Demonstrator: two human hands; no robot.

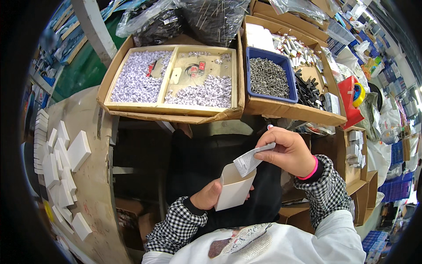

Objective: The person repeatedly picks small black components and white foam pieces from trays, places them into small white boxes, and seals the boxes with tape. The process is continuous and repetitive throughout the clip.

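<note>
Your left hand (206,196) is curled round an open white box (235,193), thumb along its left edge and a fingertip showing at its right edge. The box tilts, its open mouth facing up and away from you, above your dark-clothed lap. Your right hand (288,152), just above and to the right of the open white box, is closed to a pinch, with thumb and fingers gripping a folded printed paper (248,161). The paper's lower end is at the mouth of the box; how far inside it sits, if at all, you cannot tell from here.

Beyond the open white box and to its left, a two-part wooden tray (198,108) holds many small white pieces (140,79). Beyond the open white box and to its right is a blue bin (272,97) full of small metal parts (268,78), with black pieces (307,90) next to it. Farther right of the open white box, a yellow roll of tape (359,94) leans by something red (348,100). Well to its left, a pile of white boxes (65,187) lies on a desk (99,189).
</note>
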